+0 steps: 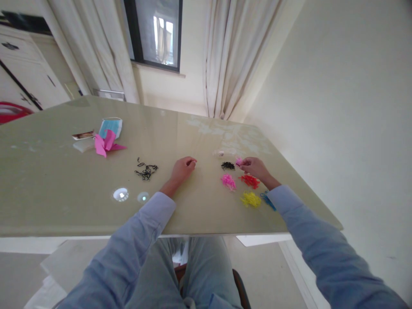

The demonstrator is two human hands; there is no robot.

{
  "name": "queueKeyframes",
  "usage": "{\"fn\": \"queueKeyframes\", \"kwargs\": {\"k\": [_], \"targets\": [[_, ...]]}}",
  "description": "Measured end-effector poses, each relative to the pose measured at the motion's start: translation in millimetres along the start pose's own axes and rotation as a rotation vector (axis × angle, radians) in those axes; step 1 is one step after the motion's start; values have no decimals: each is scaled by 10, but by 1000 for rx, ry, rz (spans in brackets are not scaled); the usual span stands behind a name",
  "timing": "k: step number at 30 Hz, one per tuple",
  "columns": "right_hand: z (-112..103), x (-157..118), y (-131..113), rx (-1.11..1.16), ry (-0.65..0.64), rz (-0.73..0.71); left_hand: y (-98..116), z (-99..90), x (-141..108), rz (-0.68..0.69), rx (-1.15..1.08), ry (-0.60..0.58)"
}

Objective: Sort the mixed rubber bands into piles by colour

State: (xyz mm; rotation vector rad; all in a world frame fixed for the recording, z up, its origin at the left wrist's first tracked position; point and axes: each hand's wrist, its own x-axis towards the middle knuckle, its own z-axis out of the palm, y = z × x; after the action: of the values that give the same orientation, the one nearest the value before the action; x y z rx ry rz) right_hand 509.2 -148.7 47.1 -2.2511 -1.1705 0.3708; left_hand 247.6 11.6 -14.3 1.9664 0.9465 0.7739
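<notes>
My left hand [184, 168] rests on the table at the middle, its fingers curled together; anything they hold is too small to make out. Farther right, my right hand [253, 166] pinches at a small pink item [238, 161]. Beside that item lies a black pile [228, 165]. Nearer me are a pink pile [228, 182], a red pile [249, 181] just below my right hand, a yellow pile [250, 199] and a blue pile [268, 200] partly behind my right sleeve. To the left of my left hand, black looped pieces [146, 172] lie scattered.
A small clear container [220, 153] lies behind the black pile. At the back left of the table [64, 171] are a blue face mask [111, 125], a pink folded piece [106, 143] and a small card [83, 135]. A wall borders the right side.
</notes>
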Motion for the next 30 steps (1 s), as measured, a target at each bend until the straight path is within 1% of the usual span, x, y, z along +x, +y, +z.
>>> {"fn": "queueKeyframes", "kwargs": {"k": [4, 7, 10, 12, 15, 18, 21, 23, 26, 30], "targets": [[110, 74, 8, -63, -2, -34, 6, -2, -2, 14, 37, -5], [125, 64, -51, -100, 18, -63, 5, -1, 1, 27, 65, -2], [129, -48, -190, -114, 61, -130, -1, 3, 9, 48, 64, -4], [188, -186, -327, -80, 81, -208, -4, 6, 13, 54, 55, 0], [422, -452, -568, 31, 59, -319, 1, 3, 10, 42, 34, 16], [783, -691, -779, 76, -17, -429, 15, -10, -7, 41, 22, 28], [1117, -806, -902, 89, -93, -449, 23, -22, -25, 49, 17, 40], [1257, -804, -935, 52, -87, -454, 24, -25, -33, 55, 19, 50], [1333, -738, -943, 7, -32, -407, 33, -28, -54, 67, 30, 57], [1312, -675, -930, 65, -1, -322, 97, -68, -156, 104, 66, 46]]}}
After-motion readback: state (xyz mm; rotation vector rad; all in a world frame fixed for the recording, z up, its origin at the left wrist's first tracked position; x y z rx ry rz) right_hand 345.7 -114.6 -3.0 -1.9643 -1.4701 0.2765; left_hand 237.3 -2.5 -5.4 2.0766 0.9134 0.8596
